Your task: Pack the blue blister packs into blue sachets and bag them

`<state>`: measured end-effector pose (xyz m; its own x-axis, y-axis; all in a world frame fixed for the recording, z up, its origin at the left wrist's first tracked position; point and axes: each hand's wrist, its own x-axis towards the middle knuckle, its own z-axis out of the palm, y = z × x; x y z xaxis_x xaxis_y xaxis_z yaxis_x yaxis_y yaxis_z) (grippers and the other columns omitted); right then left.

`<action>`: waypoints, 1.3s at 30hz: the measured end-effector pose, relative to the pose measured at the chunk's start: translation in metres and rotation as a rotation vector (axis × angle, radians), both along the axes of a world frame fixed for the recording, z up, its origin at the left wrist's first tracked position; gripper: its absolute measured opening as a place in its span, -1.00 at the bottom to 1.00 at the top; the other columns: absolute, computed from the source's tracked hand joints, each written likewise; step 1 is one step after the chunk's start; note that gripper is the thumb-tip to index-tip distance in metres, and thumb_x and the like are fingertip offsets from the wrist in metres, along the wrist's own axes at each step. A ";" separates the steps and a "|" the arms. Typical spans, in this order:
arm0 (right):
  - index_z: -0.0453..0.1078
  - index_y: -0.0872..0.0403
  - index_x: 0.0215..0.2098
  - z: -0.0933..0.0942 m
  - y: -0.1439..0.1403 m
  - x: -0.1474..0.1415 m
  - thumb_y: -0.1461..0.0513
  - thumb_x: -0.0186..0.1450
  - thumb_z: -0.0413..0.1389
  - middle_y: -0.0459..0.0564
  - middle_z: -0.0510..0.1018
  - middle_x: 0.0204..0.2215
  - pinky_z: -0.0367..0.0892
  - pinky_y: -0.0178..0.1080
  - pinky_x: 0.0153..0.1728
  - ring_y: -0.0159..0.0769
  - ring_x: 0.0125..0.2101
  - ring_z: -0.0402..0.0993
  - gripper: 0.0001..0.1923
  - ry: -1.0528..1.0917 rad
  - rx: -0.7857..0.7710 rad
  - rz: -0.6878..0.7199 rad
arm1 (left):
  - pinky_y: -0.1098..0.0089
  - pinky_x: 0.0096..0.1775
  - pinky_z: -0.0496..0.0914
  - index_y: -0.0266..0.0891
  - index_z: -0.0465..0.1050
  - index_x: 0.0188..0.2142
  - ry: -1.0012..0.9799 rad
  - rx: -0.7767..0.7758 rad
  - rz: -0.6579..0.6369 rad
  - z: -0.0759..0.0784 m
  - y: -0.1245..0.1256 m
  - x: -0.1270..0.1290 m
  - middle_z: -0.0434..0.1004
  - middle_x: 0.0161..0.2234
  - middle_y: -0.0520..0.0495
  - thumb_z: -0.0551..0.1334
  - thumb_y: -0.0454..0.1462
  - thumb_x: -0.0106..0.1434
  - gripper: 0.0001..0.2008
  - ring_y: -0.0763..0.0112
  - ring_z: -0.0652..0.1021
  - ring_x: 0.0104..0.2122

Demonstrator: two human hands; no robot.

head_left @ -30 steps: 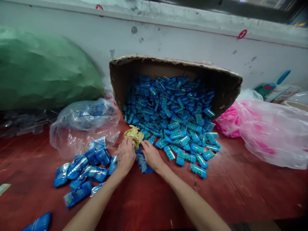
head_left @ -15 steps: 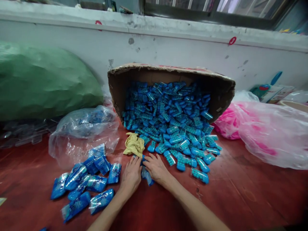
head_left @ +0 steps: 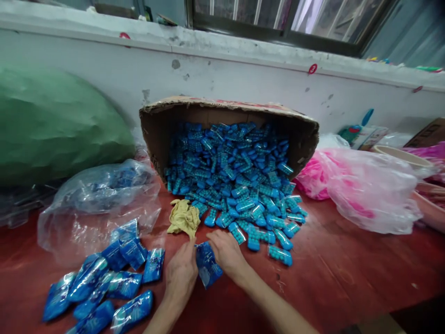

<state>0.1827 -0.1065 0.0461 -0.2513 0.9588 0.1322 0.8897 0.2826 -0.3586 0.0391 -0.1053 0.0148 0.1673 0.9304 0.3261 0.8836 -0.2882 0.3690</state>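
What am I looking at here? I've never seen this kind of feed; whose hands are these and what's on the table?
The picture comes from a camera worn on a person's head, looking down at their own bare hands. The left hand and right hand together hold one blue packet over a red table. Behind them a tipped cardboard box spills small blue cases. A yellow cloth lies beside the spill. A pile of filled packets lies left, with a clear bag and a green sack behind; pink bags sit right.

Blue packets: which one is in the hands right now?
The blue packet held between the left hand and the right hand, just below the yellow rag. The other filled packets lie untouched in a pile to its left.
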 end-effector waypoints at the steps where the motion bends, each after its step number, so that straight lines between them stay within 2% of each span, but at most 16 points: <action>1: 0.29 -0.01 -0.10 0.006 0.011 -0.006 0.25 0.31 -0.10 0.00 0.46 -0.25 0.28 -0.26 -0.26 -0.26 -0.24 0.39 -0.77 0.011 0.038 -0.025 | 0.24 -0.14 0.35 -0.22 0.35 -0.08 -0.064 0.040 0.024 0.005 0.007 -0.004 0.51 -0.18 -0.19 -0.09 -0.31 0.23 -0.65 0.25 0.48 -0.16; 4: 0.19 -0.01 -0.01 0.011 0.046 -0.031 0.15 0.22 0.04 0.06 0.36 -0.12 0.31 -0.27 -0.39 -0.21 -0.26 0.37 -0.63 0.007 0.075 -0.019 | 0.18 -0.09 0.33 -0.23 0.28 -0.02 -0.202 0.104 0.105 0.020 0.038 -0.021 0.42 -0.08 -0.22 -0.06 -0.23 0.22 -0.64 0.21 0.43 -0.08; 6: 0.24 0.03 -0.06 0.006 0.065 -0.042 0.21 0.21 0.05 0.07 0.35 -0.14 0.31 -0.27 -0.40 -0.23 -0.31 0.39 -0.69 0.032 0.057 0.048 | 0.16 -0.05 0.31 -0.25 0.25 0.00 -0.201 0.051 0.114 0.022 0.061 -0.030 0.38 -0.03 -0.23 -0.06 -0.21 0.21 -0.61 0.21 0.40 -0.03; 9: 0.33 0.04 -0.21 -0.006 0.080 -0.039 0.28 0.24 -0.01 -0.02 0.38 -0.22 0.31 -0.31 -0.34 -0.31 -0.32 0.39 -0.84 0.089 0.030 0.129 | 0.14 -0.03 0.28 -0.31 0.23 0.01 -0.098 -0.068 0.027 0.015 0.082 -0.034 0.30 0.04 -0.29 -0.03 -0.22 0.20 -0.59 0.16 0.33 0.04; 11: 0.33 0.05 -0.20 -0.012 0.082 -0.027 0.33 0.27 -0.07 -0.04 0.39 -0.24 0.28 -0.35 -0.25 -0.35 -0.25 0.37 -0.80 0.130 0.019 0.165 | 0.15 0.00 0.25 -0.29 0.23 0.01 -0.013 -0.053 -0.045 0.009 0.083 -0.029 0.25 0.07 -0.26 0.01 -0.25 0.18 -0.61 0.15 0.26 0.08; 13: 0.33 0.06 -0.16 -0.016 0.079 -0.012 0.37 0.28 -0.11 -0.05 0.40 -0.24 0.27 -0.37 -0.21 -0.37 -0.21 0.36 -0.75 0.152 0.004 0.197 | 0.16 -0.02 0.25 -0.27 0.30 -0.08 0.079 -0.032 -0.046 0.007 0.077 -0.017 0.30 0.02 -0.24 0.02 -0.30 0.15 -0.67 0.13 0.28 0.05; 15: 0.32 0.06 -0.11 -0.016 0.070 0.002 0.38 0.29 -0.14 -0.03 0.40 -0.21 0.27 -0.35 -0.20 -0.36 -0.20 0.36 -0.71 0.181 0.007 0.196 | 0.19 -0.12 0.31 -0.26 0.37 -0.21 0.162 -0.056 0.012 0.009 0.070 -0.003 0.39 -0.14 -0.24 -0.02 -0.35 0.16 -0.74 0.12 0.38 -0.07; 17: 0.32 0.07 -0.08 -0.015 0.057 0.013 0.35 0.30 -0.13 0.02 0.38 -0.14 0.29 -0.32 -0.20 -0.32 -0.19 0.36 -0.71 0.250 0.055 0.114 | 0.21 -0.23 0.34 -0.25 0.39 -0.28 0.203 -0.099 0.042 0.015 0.066 0.010 0.42 -0.26 -0.23 -0.06 -0.35 0.18 -0.73 0.13 0.43 -0.19; 20: 0.34 0.08 -0.12 -0.009 0.029 0.019 0.27 0.31 -0.10 0.04 0.41 -0.22 0.30 -0.28 -0.20 -0.30 -0.24 0.38 -0.76 0.321 0.103 -0.079 | 0.23 -0.30 0.35 -0.25 0.40 -0.27 0.124 -0.212 0.008 0.025 0.067 0.014 0.43 -0.30 -0.20 -0.01 -0.28 0.19 -0.76 0.16 0.47 -0.28; 23: 0.36 0.08 -0.14 -0.004 0.000 0.012 0.21 0.27 -0.01 0.06 0.43 -0.23 0.30 -0.21 -0.16 -0.24 -0.19 0.36 -0.78 0.271 0.059 -0.077 | 0.27 -0.24 0.36 -0.26 0.37 -0.18 -0.091 -0.318 -0.088 0.029 0.067 0.003 0.46 -0.26 -0.16 0.05 -0.18 0.17 -0.71 0.25 0.48 -0.26; 25: 0.29 0.08 -0.02 -0.006 -0.015 0.003 0.17 0.22 0.07 0.13 0.37 -0.05 0.24 -0.08 -0.08 -0.11 -0.05 0.27 -0.63 0.159 -0.001 -0.035 | 0.27 -0.18 0.36 -0.26 0.30 -0.06 -0.197 -0.290 -0.124 0.027 0.057 -0.004 0.45 -0.17 -0.16 0.02 -0.18 0.19 -0.65 0.27 0.47 -0.19; 27: 0.18 0.08 0.09 -0.014 -0.026 -0.003 0.16 0.20 0.07 0.15 0.25 0.09 0.12 0.06 0.01 0.00 0.08 0.12 -0.51 0.068 -0.059 -0.024 | 0.21 -0.06 0.30 -0.32 0.22 0.03 -0.204 -0.156 -0.105 0.018 0.033 -0.004 0.37 -0.03 -0.25 0.00 -0.21 0.20 -0.58 0.23 0.38 -0.03; 30: 0.08 0.05 0.16 -0.031 -0.039 -0.002 0.18 0.25 -0.01 0.09 0.15 0.17 -0.07 0.18 0.07 0.05 0.16 -0.05 -0.49 0.002 -0.112 0.025 | 0.09 0.00 0.22 -0.34 0.17 0.09 -0.052 -0.024 -0.041 -0.008 -0.018 0.008 0.23 0.11 -0.32 -0.01 -0.21 0.21 -0.54 0.11 0.21 0.12; 32: 0.07 0.03 0.17 -0.041 -0.047 0.004 0.20 0.27 -0.06 0.05 0.11 0.19 -0.14 0.20 0.09 0.05 0.18 -0.09 -0.51 -0.013 -0.109 0.067 | 0.02 -0.01 0.20 -0.30 0.27 0.04 0.077 0.009 -0.022 -0.027 -0.046 0.016 0.29 0.08 -0.29 -0.04 -0.27 0.22 -0.59 0.07 0.25 0.09; 34: 0.07 0.02 0.16 -0.045 -0.054 0.009 0.21 0.28 -0.08 0.05 0.10 0.19 -0.15 0.18 0.10 0.03 0.18 -0.09 -0.53 -0.008 -0.085 0.073 | 0.00 -0.01 0.19 -0.29 0.32 0.01 0.171 0.034 -0.063 -0.038 -0.063 0.020 0.33 0.05 -0.29 -0.03 -0.27 0.21 -0.60 0.05 0.28 0.07; 39: 0.16 -0.07 0.10 -0.041 -0.063 0.014 0.23 0.30 -0.11 0.04 0.18 0.16 -0.08 0.13 0.09 -0.01 0.16 -0.01 -0.61 0.061 -0.066 0.013 | 0.05 -0.02 0.21 -0.33 0.34 0.00 0.269 0.138 -0.075 -0.036 -0.074 0.022 0.29 0.08 -0.32 0.02 -0.31 0.17 -0.60 0.03 0.26 0.09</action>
<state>0.1965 -0.1698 0.0053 -0.2569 0.9628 0.0840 0.8620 0.2676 -0.4305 0.0614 -0.1792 -0.0217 0.3307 0.8624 0.3832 0.9188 -0.3870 0.0781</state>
